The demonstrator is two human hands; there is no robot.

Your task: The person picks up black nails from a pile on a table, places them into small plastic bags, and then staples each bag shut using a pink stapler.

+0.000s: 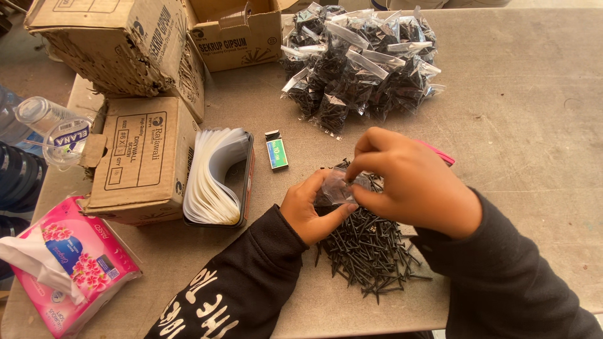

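My left hand and my right hand hold a small clear plastic bag between them, just above a loose heap of black screws on the table. The left hand cups the bag from below and the left. The right hand's fingers pinch at the bag's top. Whether screws are inside the bag is hard to tell. Both arms wear black sleeves. A pile of filled, sealed bags of screws lies at the far middle of the table.
A dark tray of empty clear bags sits left of my hands, with a small green box beside it. Cardboard boxes stand at the left and far left. A pink tissue pack, a plastic bottle.
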